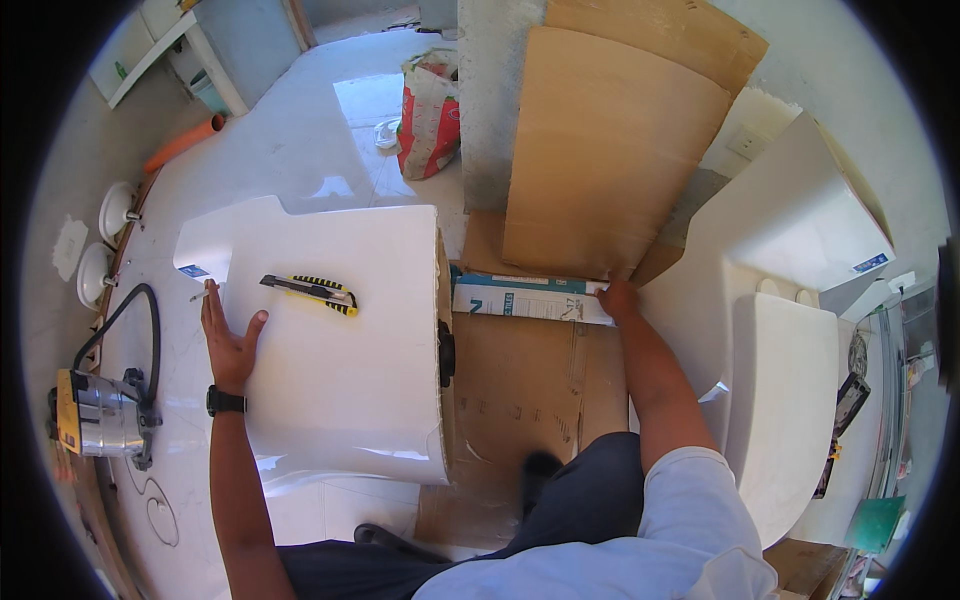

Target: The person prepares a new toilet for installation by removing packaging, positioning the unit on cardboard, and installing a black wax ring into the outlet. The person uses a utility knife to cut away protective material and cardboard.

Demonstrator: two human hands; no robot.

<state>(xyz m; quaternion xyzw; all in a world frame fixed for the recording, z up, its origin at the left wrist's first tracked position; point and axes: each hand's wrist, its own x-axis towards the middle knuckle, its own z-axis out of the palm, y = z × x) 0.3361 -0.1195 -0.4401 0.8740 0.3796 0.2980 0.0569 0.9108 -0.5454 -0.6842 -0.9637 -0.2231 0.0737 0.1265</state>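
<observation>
My left hand (230, 345) rests with fingers stretched out on the near-left part of a white ceramic toilet (350, 400) lying on its side. A small thin thing pokes out by its fingertips, too small to name. On the toilet's upper face lies a yellow and black utility knife (312, 293), well right of that hand. My right hand (618, 298) is closed on the right end of a long, flat white and teal carton (535, 302). The carton lies across brown cardboard, its left end close to the toilet's base. My grip partly hides its right end.
A second white toilet (785, 390) stands upright at my right. Large cardboard sheets (610, 150) lean against the wall ahead. A red and white sack (430, 125) stands farther back. At the left are a vacuum cleaner (105, 412) with a black hose and an orange pipe (185, 143).
</observation>
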